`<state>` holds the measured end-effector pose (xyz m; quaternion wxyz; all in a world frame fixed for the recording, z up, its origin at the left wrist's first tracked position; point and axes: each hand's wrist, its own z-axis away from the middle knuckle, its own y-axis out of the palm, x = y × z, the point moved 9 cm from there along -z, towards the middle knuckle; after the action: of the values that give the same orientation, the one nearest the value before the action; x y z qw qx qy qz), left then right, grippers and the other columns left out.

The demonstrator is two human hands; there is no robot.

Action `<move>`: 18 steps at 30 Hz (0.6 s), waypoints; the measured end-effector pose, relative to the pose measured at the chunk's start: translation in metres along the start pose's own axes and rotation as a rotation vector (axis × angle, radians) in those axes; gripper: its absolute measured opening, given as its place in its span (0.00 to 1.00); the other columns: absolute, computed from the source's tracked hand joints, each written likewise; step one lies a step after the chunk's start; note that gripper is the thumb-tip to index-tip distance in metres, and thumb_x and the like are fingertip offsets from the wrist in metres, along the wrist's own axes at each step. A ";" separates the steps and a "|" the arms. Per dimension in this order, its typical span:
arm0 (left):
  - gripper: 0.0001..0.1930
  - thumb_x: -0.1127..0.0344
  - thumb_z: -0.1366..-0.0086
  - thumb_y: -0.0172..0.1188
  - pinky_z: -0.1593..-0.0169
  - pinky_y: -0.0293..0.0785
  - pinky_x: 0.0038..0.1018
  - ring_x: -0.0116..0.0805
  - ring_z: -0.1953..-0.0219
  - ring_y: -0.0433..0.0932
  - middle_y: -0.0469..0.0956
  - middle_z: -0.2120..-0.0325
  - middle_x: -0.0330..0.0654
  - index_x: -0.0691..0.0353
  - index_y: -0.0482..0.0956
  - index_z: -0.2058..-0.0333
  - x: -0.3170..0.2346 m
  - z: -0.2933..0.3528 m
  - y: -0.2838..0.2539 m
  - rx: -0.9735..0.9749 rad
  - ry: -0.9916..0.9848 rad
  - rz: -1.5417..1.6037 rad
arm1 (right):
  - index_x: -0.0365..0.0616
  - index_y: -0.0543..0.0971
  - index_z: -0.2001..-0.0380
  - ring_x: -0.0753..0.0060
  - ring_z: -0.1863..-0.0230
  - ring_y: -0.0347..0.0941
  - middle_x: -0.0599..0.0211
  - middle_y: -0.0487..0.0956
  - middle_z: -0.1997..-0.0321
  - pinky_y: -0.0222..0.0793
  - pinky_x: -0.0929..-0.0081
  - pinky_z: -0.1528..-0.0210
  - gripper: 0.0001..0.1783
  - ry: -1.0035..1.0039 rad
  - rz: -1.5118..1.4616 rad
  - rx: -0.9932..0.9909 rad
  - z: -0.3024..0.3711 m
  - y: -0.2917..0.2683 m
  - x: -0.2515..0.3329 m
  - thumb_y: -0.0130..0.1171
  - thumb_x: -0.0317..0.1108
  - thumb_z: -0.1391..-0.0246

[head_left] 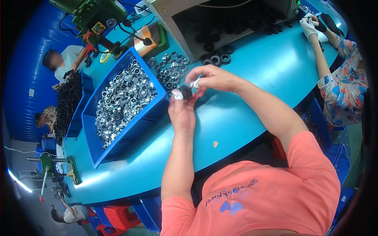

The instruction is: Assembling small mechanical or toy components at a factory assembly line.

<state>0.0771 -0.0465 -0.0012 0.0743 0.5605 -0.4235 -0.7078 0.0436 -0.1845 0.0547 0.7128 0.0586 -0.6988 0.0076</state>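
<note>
My left hand (pixel 183 114) is closed round a small black rubber tyre (pixel 185 92), its thumb wrapped in white tape. Right beside it, my right hand (pixel 212 78) has its fingers bent into a pinch, with white tape at a fingertip. Something small and shiny may be between those fingers, but it is too small to make out. Just beyond both hands, loose chrome wheel hubs (pixel 172 70) lie on the turquoise table (pixel 232 118). To the left stands a large blue bin (pixel 132 135) filled with chrome hubs.
Black tyres (pixel 215 59) lie before an open-fronted metal cabinet (pixel 185 43) holding more tyres. A green machine (pixel 96 17) stands at the far left. At the right, a co-worker's gloved hands (pixel 310 27) are at work. Black parts fill another bin (pixel 86 88), near other people.
</note>
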 end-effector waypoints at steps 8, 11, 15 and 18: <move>0.08 0.64 0.30 0.64 0.47 0.81 0.35 0.33 0.57 0.82 0.81 0.61 0.40 0.62 0.78 0.61 0.000 -0.001 -0.013 -0.081 0.068 -0.115 | 0.41 0.85 0.57 0.76 0.70 0.78 0.66 0.75 0.57 0.75 0.77 0.67 0.17 -0.007 0.334 -0.096 0.007 0.010 0.002 0.71 0.39 0.46; 0.10 0.66 0.29 0.63 0.43 0.80 0.36 0.38 0.53 0.82 0.81 0.55 0.45 0.64 0.77 0.54 -0.001 -0.006 -0.009 0.000 0.085 -0.125 | 0.41 0.86 0.62 0.76 0.71 0.77 0.67 0.74 0.60 0.75 0.77 0.68 0.14 -0.039 0.244 -0.151 0.005 0.001 0.004 0.73 0.38 0.48; 0.09 0.70 0.30 0.63 0.43 0.80 0.36 0.37 0.53 0.82 0.81 0.55 0.44 0.65 0.78 0.54 -0.003 0.000 0.001 0.028 0.061 -0.131 | 0.40 0.85 0.67 0.76 0.69 0.76 0.68 0.73 0.61 0.75 0.78 0.68 0.13 -0.034 0.180 -0.138 0.007 0.000 0.006 0.75 0.37 0.51; 0.08 0.70 0.30 0.63 0.46 0.81 0.35 0.35 0.55 0.82 0.82 0.57 0.43 0.66 0.79 0.55 -0.005 0.004 0.006 -0.033 0.035 -0.193 | 0.40 0.85 0.67 0.76 0.69 0.76 0.69 0.73 0.62 0.76 0.78 0.69 0.13 -0.026 0.189 -0.130 0.005 -0.003 0.002 0.75 0.36 0.52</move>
<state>0.0735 -0.0450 0.0068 0.0225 0.6097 -0.3544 -0.7086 0.0390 -0.1881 0.0570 0.7020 -0.0537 -0.7096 0.0285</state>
